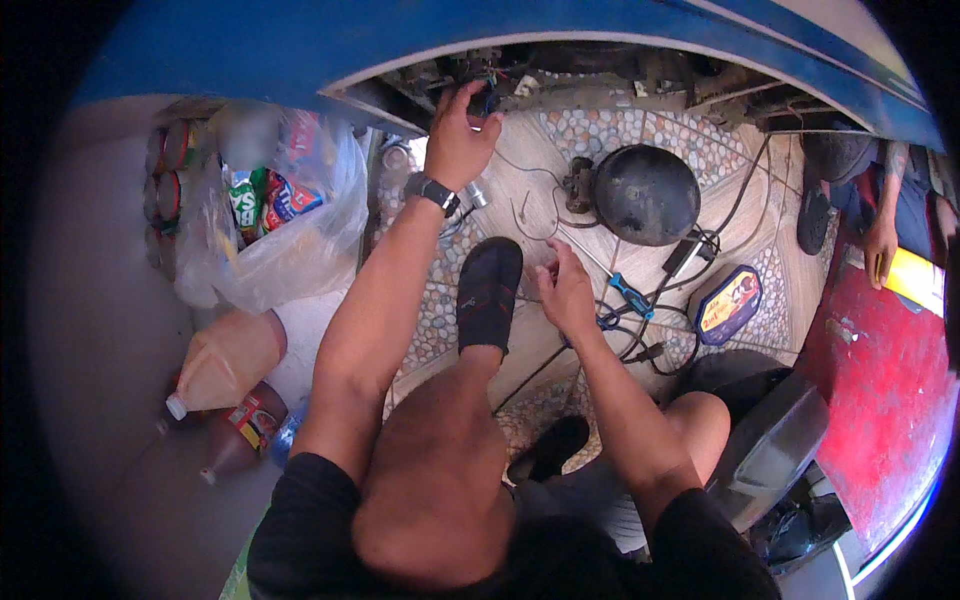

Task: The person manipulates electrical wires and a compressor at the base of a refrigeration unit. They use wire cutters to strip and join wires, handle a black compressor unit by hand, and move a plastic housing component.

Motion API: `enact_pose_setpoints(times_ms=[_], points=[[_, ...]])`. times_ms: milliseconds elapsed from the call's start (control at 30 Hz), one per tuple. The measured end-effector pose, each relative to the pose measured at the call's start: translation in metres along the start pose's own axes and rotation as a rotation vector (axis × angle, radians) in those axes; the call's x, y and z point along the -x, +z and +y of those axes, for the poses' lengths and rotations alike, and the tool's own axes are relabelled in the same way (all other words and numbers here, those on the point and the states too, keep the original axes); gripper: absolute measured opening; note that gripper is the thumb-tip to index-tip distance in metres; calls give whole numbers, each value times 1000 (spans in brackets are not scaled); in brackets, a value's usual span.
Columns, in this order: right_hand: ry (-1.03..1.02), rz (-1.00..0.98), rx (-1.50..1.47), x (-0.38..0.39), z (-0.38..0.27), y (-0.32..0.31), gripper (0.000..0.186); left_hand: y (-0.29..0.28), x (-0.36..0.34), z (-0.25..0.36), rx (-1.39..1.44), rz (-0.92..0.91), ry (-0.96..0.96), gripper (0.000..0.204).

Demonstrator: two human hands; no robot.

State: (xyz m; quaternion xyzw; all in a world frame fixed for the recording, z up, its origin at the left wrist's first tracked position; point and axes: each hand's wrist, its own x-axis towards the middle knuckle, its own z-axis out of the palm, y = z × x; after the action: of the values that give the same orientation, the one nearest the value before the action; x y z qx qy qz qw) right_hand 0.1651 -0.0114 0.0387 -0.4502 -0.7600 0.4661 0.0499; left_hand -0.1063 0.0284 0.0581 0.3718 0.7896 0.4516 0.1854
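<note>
My left hand (458, 135) reaches up to a dark fitting with thin coloured wires (490, 85) under the curved blue panel (250, 45); its fingers are curled there, and what they grip is unclear. My right hand (562, 290) is lower, fingers loosely bent and apart, near the shaft of a blue-handled screwdriver (630, 295) lying on the floor, with nothing visible in it. Above and right of it sit a round black compressor (648, 195) and a black cable (655, 352). A small metal cylinder (475, 193) lies by my left wrist.
A plastic bag of packets (335, 230) and several bottles (225, 355) are at left. An oval tub (730, 305) and a dark translucent container (775, 445) are at right. Another person's hand (880, 250) rests by a yellow object (920, 285) over a red board (870, 420).
</note>
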Motion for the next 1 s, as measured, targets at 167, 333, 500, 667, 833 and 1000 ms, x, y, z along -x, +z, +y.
enact_pose_setpoints(times_ms=[167,333,500,667,833,1000], points=[[-108,51,196,-7,11,15,46,0,9,8,-23,49,38,49],[-171,8,333,-23,4,30,45,-5,19,16,12,125,13,44],[-211,58,444,-50,-8,49,34,-4,56,27,28,204,1,33],[-176,91,500,-66,-10,66,21,2,71,18,169,98,-12,31],[-89,43,416,-70,-24,50,22,23,40,55,744,-113,-411,52],[-145,-86,348,-47,-40,-5,25,29,11,57,994,-130,-613,67]])
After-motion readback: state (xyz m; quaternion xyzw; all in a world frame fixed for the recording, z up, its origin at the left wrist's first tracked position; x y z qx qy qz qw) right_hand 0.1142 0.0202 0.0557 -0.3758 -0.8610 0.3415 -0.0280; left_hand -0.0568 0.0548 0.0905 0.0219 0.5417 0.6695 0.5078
